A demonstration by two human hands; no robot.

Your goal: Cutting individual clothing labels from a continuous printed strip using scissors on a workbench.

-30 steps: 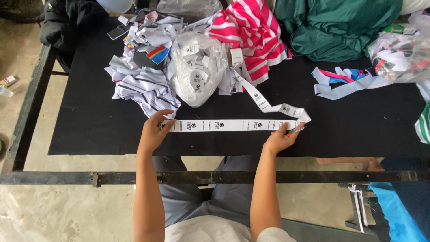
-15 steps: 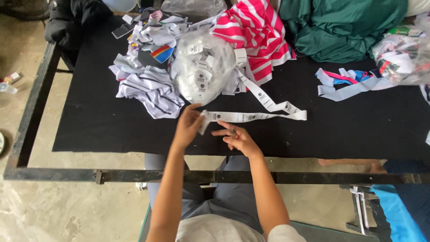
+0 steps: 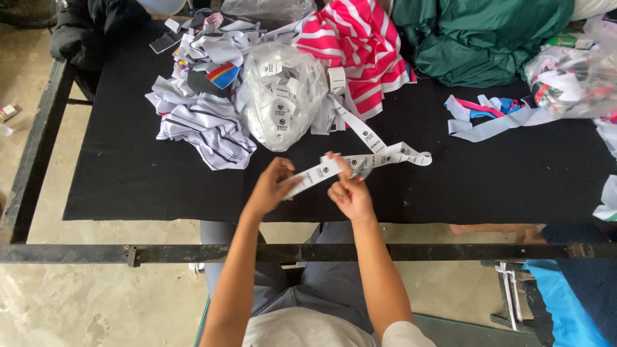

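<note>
Where the head view looked down on the black surface [image 3: 128, 186], both hands met over its near edge on a white label strip [image 3: 360, 160]. The left hand [image 3: 268, 187] pinched the strip's near end between thumb and fingers, its grip closed on the strip. The right hand [image 3: 350, 193] was raised just beside it, fingers curled and closed on the same strip a little farther along. From the hands the strip ran right and away, doubled back in a loop near mid-surface, and then climbed toward a clear bag [image 3: 281, 96] of loose labels. The bag lay just beyond the hands, touching a striped white cloth [image 3: 202, 128] on its left and a pink-and-white striped garment [image 3: 366, 51] on its right. A green garment [image 3: 479, 38] was heaped at the far right. Loose ribbons [image 3: 488, 115] lay well apart from the hands, toward the right edge, beside a second clear bag [image 3: 572, 80].
</note>
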